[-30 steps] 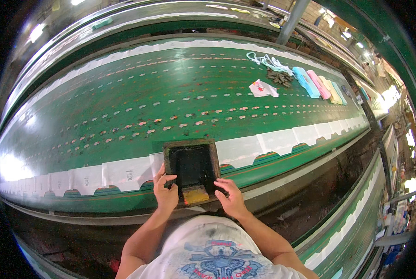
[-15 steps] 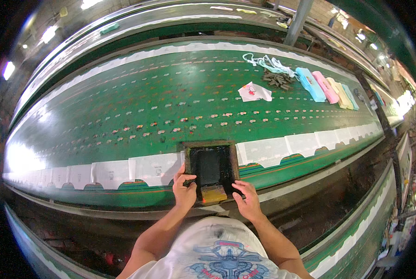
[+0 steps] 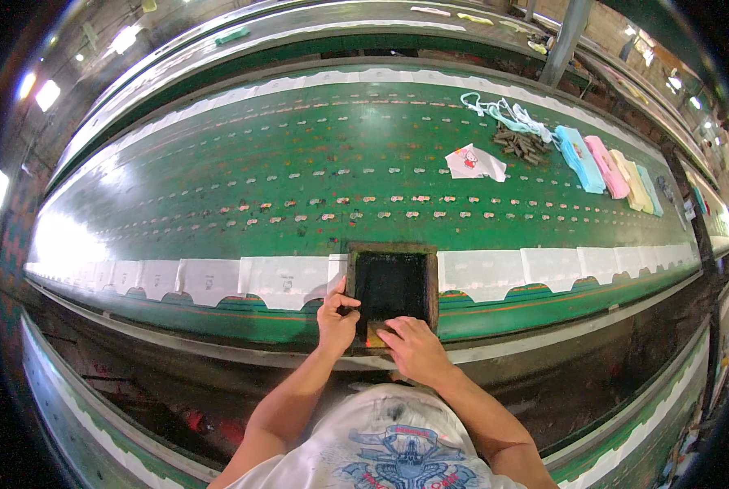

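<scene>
A: Where are the fingers?
B: Left hand [image 3: 336,316] grips the dark printing frame's [image 3: 391,287] edge; right hand [image 3: 414,345] presses the squeegee [image 3: 376,333] on it, over white pieces [image 3: 287,280] on the green counter [image 3: 299,187].
A: Advice?
B: Probably hold it flat, pull evenly.

A worker in a white short-sleeved T-shirt [image 3: 405,444] bearing a blue-grey graphic print (winged, with dark lettering-like shapes) across the chest; both forearms bare, left hand [image 3: 337,319] and right hand [image 3: 415,349] ungloved, no rings visible.
</scene>
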Action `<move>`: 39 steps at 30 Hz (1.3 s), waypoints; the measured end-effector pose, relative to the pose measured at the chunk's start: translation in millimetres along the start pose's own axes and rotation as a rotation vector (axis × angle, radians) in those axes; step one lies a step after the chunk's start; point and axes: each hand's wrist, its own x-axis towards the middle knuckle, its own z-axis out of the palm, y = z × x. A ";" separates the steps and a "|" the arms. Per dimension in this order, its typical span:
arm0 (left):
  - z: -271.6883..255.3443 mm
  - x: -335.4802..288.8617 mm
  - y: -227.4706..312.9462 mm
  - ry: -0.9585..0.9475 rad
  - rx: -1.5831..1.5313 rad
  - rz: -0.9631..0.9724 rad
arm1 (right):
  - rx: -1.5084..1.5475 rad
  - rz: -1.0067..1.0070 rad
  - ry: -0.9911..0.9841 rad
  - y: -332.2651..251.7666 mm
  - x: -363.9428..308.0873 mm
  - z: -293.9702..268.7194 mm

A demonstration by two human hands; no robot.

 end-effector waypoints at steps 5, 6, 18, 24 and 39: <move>4.2 -2.2 -1.4 0.015 0.048 0.001 | -0.019 -0.032 -0.172 12.8 12.8 -4.3; 4.6 -3.1 -4.2 0.015 0.045 -0.015 | -0.008 -0.037 -0.201 15.5 18.9 -10.0; 8.2 1.9 -1.8 0.004 0.102 0.074 | -0.115 0.165 -0.041 95.5 121.7 7.7; 9.0 -3.0 -3.1 0.010 0.107 0.089 | -0.152 0.146 -0.083 69.3 93.8 14.5; 6.3 0.8 8.8 -0.016 0.080 0.076 | -0.015 0.145 -0.034 3.4 6.1 2.9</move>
